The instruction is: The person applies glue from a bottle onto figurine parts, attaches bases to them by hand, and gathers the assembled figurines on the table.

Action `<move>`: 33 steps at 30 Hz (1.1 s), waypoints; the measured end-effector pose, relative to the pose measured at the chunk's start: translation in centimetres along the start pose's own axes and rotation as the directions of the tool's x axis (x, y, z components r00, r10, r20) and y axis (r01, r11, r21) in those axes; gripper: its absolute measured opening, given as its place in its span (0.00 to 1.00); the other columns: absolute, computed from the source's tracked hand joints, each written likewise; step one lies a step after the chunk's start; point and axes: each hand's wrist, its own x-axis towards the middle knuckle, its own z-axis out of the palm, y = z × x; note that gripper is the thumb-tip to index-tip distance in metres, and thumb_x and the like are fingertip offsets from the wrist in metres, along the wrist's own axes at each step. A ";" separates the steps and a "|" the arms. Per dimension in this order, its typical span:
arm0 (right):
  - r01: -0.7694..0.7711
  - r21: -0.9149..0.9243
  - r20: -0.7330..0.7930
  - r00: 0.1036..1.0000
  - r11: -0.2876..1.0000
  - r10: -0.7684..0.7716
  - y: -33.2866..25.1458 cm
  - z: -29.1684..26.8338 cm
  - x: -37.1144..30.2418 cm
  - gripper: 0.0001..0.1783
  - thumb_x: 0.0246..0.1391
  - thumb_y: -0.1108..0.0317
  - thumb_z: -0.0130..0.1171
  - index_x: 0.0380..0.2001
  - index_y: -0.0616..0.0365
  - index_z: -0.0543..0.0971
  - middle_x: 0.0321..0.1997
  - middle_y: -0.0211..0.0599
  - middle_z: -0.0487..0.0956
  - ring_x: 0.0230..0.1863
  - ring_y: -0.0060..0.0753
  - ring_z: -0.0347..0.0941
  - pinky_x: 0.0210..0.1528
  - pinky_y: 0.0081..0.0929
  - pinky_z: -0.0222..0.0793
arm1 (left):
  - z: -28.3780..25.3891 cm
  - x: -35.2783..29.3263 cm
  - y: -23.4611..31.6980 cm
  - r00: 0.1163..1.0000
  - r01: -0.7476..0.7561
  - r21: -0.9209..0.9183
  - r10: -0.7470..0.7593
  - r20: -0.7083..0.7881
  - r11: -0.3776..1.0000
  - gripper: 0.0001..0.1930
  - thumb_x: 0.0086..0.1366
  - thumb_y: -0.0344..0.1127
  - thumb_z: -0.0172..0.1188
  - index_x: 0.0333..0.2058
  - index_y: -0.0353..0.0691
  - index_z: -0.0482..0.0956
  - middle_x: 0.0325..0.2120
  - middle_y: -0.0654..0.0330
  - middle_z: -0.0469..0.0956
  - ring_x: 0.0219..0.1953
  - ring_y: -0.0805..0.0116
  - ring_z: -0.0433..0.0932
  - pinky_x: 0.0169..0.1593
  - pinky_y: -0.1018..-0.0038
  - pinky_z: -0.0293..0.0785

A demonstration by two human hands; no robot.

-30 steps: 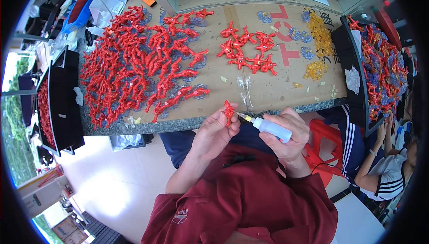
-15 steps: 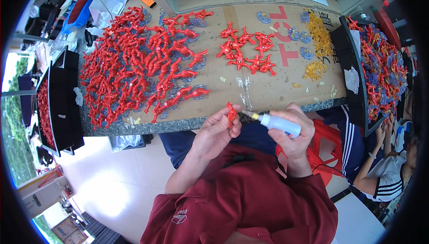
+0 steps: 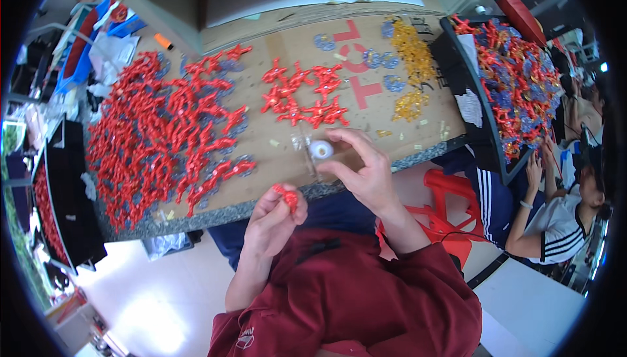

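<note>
My left hand (image 3: 269, 221) is closed on a small red plastic figure piece (image 3: 286, 196), pinched between thumb and fingers near the table's front edge. A white squeeze bottle (image 3: 321, 150) stands on the cardboard, one round end facing up. My right hand (image 3: 367, 173) is beside it, thumb and forefinger spread around the bottle with slight gaps. Beyond the bottle lies a small group of red figures (image 3: 307, 92). To the left spreads a large mass of red figures (image 3: 157, 128) with clear bluish pieces among them.
Yellow clear pieces (image 3: 411, 50) and bluish clear pieces (image 3: 394, 83) lie right on the cardboard. A black bin (image 3: 467, 89) of mixed pieces stands at the right edge, another black bin (image 3: 72, 194) at the left. Another person (image 3: 555, 216) sits at right, near a red stool (image 3: 437, 207).
The bottle has gone from my right hand's grip to standing on the cardboard, and that hand's fingers have spread. My left hand still holds the red piece. The whole view has shifted.
</note>
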 end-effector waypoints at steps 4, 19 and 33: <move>0.055 -0.475 -0.107 0.987 0.878 -0.119 1.0 -4.5 3.4 0.15 0.44 0.72 0.58 0.38 0.61 0.75 0.37 0.43 0.75 0.41 0.45 0.70 0.44 0.31 0.64 | 0.0 -0.1 0.2 0.999 -0.023 0.010 0.023 -0.029 1.000 0.12 0.60 0.32 0.53 0.44 0.38 0.71 0.28 0.59 0.70 0.30 0.70 0.67 0.32 0.77 0.61; -0.075 -0.316 0.089 0.990 0.946 0.108 -1.4 -6.4 4.5 0.19 0.43 0.74 0.60 0.42 0.59 0.72 0.31 0.38 0.74 0.27 0.33 0.70 0.28 0.25 0.66 | 1.1 0.5 -0.1 0.998 0.059 0.036 -0.059 0.001 0.998 0.14 0.59 0.37 0.55 0.44 0.42 0.71 0.27 0.60 0.69 0.29 0.69 0.65 0.30 0.77 0.59; -0.112 0.304 0.448 0.893 0.946 -0.039 -1.0 -2.1 -3.7 0.21 0.39 0.82 0.59 0.42 0.60 0.76 0.43 0.43 0.75 0.36 0.29 0.76 0.36 0.22 0.72 | 0.3 -0.5 -1.3 0.984 0.133 0.004 -0.133 0.117 0.991 0.11 0.62 0.32 0.51 0.43 0.38 0.70 0.32 0.59 0.71 0.32 0.70 0.70 0.36 0.76 0.65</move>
